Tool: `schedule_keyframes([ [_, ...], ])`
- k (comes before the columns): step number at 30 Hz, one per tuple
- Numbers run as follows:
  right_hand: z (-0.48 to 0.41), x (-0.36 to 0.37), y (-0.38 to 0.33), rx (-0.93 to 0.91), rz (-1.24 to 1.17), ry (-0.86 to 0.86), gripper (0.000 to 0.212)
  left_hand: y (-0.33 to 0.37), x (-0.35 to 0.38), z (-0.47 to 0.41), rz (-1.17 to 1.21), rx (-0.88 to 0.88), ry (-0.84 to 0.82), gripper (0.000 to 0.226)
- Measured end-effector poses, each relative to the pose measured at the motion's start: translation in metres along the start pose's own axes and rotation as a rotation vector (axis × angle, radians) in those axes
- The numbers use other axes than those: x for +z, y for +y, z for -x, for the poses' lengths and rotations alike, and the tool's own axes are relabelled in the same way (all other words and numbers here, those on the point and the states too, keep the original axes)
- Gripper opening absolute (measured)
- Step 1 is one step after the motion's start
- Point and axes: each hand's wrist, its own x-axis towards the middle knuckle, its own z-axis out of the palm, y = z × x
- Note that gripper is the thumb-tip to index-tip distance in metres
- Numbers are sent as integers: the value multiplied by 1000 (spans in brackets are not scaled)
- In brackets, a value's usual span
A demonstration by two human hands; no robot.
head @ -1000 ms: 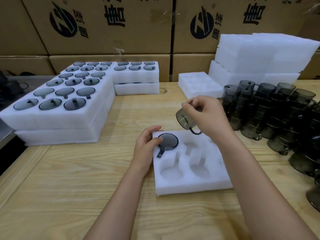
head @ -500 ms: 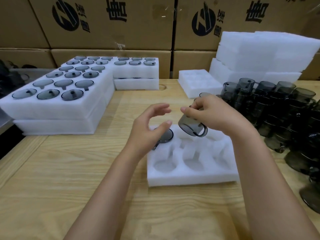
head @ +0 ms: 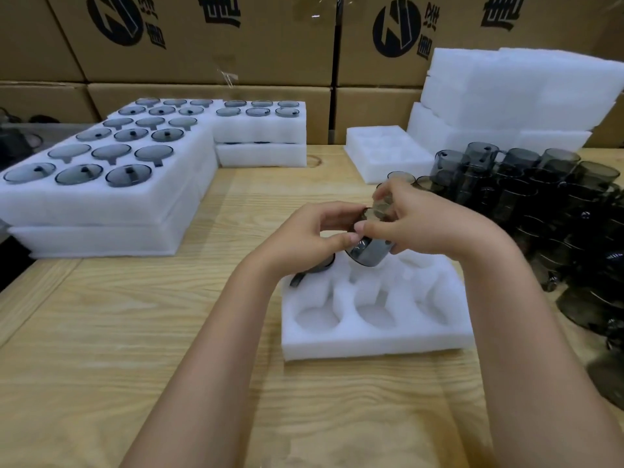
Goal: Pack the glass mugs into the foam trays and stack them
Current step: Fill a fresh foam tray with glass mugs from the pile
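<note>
A white foam tray [head: 371, 339] with round pockets lies on the wooden table in front of me. One smoky glass mug [head: 315, 266] sits in its far-left pocket, mostly hidden by my left hand [head: 304, 238]. Both hands hold a second smoky glass mug [head: 369, 253], tilted, just above the tray's far-middle pocket. My right hand [head: 415, 217] grips its upper part and my left fingers touch its left side. A crowd of loose glass mugs [head: 540, 197] stands to the right.
Filled foam trays [head: 101, 197] are stacked at the left, with another filled stack [head: 260, 130] behind. One foam tray with bare pockets [head: 381, 157] and a pile of foam trays [head: 506, 96] sit at the back right. Cardboard boxes [head: 202, 38] line the rear.
My left hand left the first mug in the tray and rose to meet the second mug. My right hand brought that mug down and left, over the tray.
</note>
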Motion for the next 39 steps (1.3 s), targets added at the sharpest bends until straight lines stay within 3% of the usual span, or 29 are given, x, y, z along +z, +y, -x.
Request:
schedule_keyframes([
  [4, -4, 5, -1, 32, 155, -8, 54, -5, -3, 1, 82, -103, -15, 27],
  [11, -7, 12, -4, 9, 289, -29, 56, 2, 6, -1, 6, -152, 52, 36],
  [16, -4, 12, -9, -59, 277, -58, 3, 11, 32, -8, -144, -27, 134, 52],
  [19, -8, 14, -8, -112, 346, -83, 18, 12, 41, -9, -204, 10, 98, 67],
  [23, -16, 32, -1, -201, 254, -129, 38, 8, 41, -7, -357, 1, 130, 67],
  [27, -21, 48, 8, -70, 482, -178, 70, 5, 44, -7, -425, -11, 35, 58],
  [30, -19, 63, 16, -99, 656, -175, 68, -1, 45, -8, -616, -60, -59, 42],
  [39, -13, 71, 19, -116, 727, -71, 66, 0, 51, -3, -742, -45, -22, 44],
])
